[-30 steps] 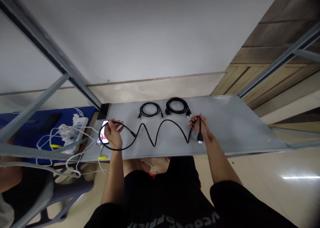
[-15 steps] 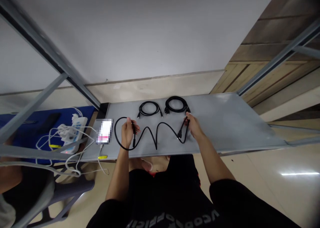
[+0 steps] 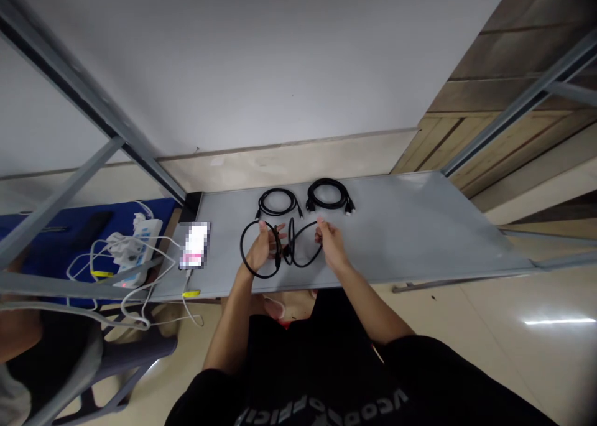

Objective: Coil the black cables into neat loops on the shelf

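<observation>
Head view: above the worktop (image 3: 410,227), your half-open left hand (image 3: 261,245) cradles the cable (image 3: 288,250), right hand (image 3: 333,242) pinches it; slack may tangle.

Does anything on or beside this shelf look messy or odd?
Yes: white cords tangle around the power strip left of the shelf, some drooping past its front edge, unlike the neat black coils. The phone shows as blocky squares. Nothing looks spilled or visibly damaged.

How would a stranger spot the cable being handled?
Start at the grey shelf along the wall. In front of two coiled cables, find the black cable between the left hand and right hand. Unlike those neat coils, it's in loose loops.
</observation>
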Available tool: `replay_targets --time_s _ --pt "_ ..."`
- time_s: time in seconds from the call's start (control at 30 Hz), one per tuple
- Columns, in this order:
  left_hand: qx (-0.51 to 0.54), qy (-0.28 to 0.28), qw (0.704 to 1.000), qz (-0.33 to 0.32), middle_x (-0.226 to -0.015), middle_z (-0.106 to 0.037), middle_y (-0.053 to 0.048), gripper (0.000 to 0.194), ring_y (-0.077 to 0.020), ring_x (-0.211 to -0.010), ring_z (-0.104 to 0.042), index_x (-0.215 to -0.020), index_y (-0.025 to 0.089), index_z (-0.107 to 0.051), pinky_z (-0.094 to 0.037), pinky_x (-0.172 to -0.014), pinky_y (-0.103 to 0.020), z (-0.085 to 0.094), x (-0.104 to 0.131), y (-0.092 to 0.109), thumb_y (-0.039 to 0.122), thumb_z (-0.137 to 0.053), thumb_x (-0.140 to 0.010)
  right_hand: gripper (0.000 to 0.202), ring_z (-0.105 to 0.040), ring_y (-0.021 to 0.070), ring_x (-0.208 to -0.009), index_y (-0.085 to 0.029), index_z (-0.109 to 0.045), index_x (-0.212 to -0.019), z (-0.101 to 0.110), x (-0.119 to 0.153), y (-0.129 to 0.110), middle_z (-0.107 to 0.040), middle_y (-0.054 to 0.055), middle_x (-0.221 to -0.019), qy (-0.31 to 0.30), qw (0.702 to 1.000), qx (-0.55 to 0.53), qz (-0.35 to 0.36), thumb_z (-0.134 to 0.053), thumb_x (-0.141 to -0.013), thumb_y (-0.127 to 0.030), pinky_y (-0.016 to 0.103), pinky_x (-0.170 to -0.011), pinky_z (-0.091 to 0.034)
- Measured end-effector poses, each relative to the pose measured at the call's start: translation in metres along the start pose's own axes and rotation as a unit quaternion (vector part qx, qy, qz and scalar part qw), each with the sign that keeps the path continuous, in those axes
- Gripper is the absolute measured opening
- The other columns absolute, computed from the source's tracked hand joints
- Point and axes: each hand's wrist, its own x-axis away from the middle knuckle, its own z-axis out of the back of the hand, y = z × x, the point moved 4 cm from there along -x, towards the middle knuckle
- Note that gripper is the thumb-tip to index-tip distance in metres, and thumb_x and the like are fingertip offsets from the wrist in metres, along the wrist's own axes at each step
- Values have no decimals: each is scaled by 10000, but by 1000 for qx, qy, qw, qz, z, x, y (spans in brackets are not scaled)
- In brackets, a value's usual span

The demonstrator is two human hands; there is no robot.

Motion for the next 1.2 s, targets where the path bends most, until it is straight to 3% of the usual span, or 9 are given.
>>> replay_targets --time_s 0.17,0.27,0.4,0.53,0.63,0.73,0.83,0.97,1.2 --pt "-39 -62 996 52 -1078 -861 -167 628 -301 -908 -828 -1357 209 -823 -670 -723 -405 -4 10 2 710 -638 -1026 736 -404 136 -524 -295 -404 -649 -16 18 7 -421 -61 -548 -19 998 38 35 -687 -799 -958 310 -499 -374" --pt "-29 -136 990 14 -1215 -852 -152 563 -334 -1132 -818 -1386 245 -816 -684 -897 -440 2 20 16 563 -831 -922 725 -376 130 -522 -293 -410 -654 -15 19 7 -405 -69 -550 -18 998 43 35 -708 -791 -940 304 -499 -348" --pt "18 -216 976 -18 -1371 -815 -159 613 -359 -1248 -797 -1445 289 -785 -678 -998 -479 2 29 28 443 -877 -859 700 -331 131 -520 -294 -403 -657 -12 19 8 -352 -79 -543 -22 997 65 34 -741 -794 -892 303 -495 -314" --pt "-30 -169 983 -69 -1335 -824 -173 623 -343 -1157 -826 -1411 260 -792 -702 -906 -433 -7 24 24 335 -904 -802 572 -513 175 -630 -285 -508 -777 -14 25 16 -528 -28 -675 -18 993 91 71 -706 -886 -810 314 -593 -477" --pt "-46 -122 986 -102 -1199 -852 -164 487 -315 -993 -842 -1277 247 -830 -715 -856 -452 -12 16 17 351 -879 -803 461 -679 222 -901 -279 -575 -982 -15 33 25 -708 87 -1086 -16 989 80 122 -695 -938 -721 380 -834 -618" --pt "-25 -81 993 -85 -1282 -823 -180 593 -315 -1030 -840 -1364 245 -767 -714 -886 -478 -9 9 8 320 -851 -782 354 -688 302 -1245 -273 -649 -963 -20 40 29 -650 153 -1439 -79 971 120 191 -771 -918 -602 508 -1104 -593" --pt "30 -38 998 -49 -1378 -783 -194 763 -326 -1123 -830 -1470 240 -668 -706 -848 -430 -4 7 0 323 -877 -741 285 -570 408 -1501 -258 -801 -992 -28 44 31 -566 157 -1630 -174 937 210 220 -894 -845 -483 590 -1286 -462" --pt "121 -39 992 -17 -1440 -760 -197 747 -315 -1183 -812 -1454 252 -654 -675 -794 -343 -3 15 -9 371 -899 -758 323 -509 404 -1591 -261 -873 -1154 -30 42 32 -535 150 -1701 -218 917 255 214 -875 -906 -469 567 -1344 -410" --pt "130 -65 989 19 -1330 -819 -167 692 -318 -1196 -786 -1403 215 -714 -644 -942 -365 0 20 -21 336 -934 -758 280 -574 358 -1521 -250 -839 -915 -23 40 31 -627 144 -1595 -204 931 214 214 -853 -912 -529 552 -1308 -452"
